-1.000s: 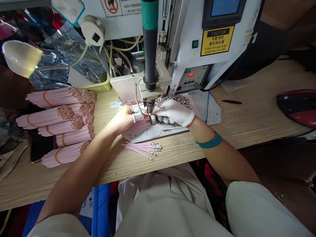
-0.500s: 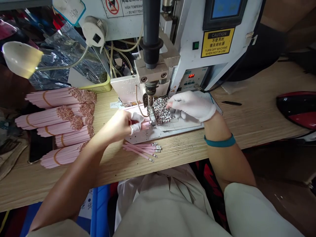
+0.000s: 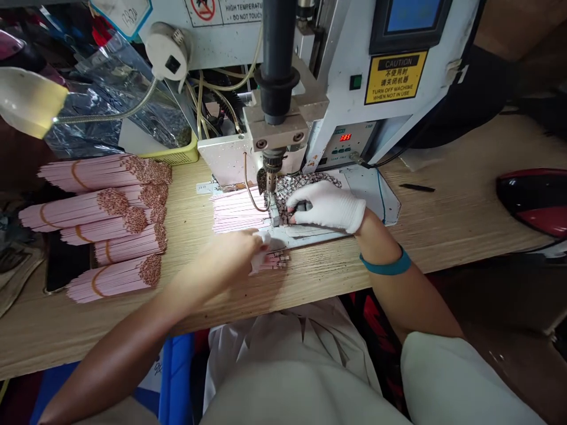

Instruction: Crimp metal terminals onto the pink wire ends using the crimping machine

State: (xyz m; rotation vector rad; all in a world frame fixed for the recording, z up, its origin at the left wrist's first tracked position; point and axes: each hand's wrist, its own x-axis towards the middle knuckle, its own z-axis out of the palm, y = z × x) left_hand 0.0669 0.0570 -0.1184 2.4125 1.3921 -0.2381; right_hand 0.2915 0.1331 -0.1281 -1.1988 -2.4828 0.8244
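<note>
Left hand (image 3: 234, 257) blurred, half-curled over pink strips (image 3: 274, 260), grip unclear. Gloved right hand (image 3: 325, 206) curled at metal tabs (image 3: 295, 198), hold unclear, close beside press head (image 3: 272, 160).

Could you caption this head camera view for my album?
Gloved right hand among small metal pieces beside a bench machine, left hand reaching to pink strips on a wooden table.

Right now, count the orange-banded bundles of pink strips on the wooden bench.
5 orange-banded pink strip bundles are visible: one rearmost, one far left, one just in front of it, one nearer, one frontmost. Bundle ends behind them suggest others may be hidden.
</note>
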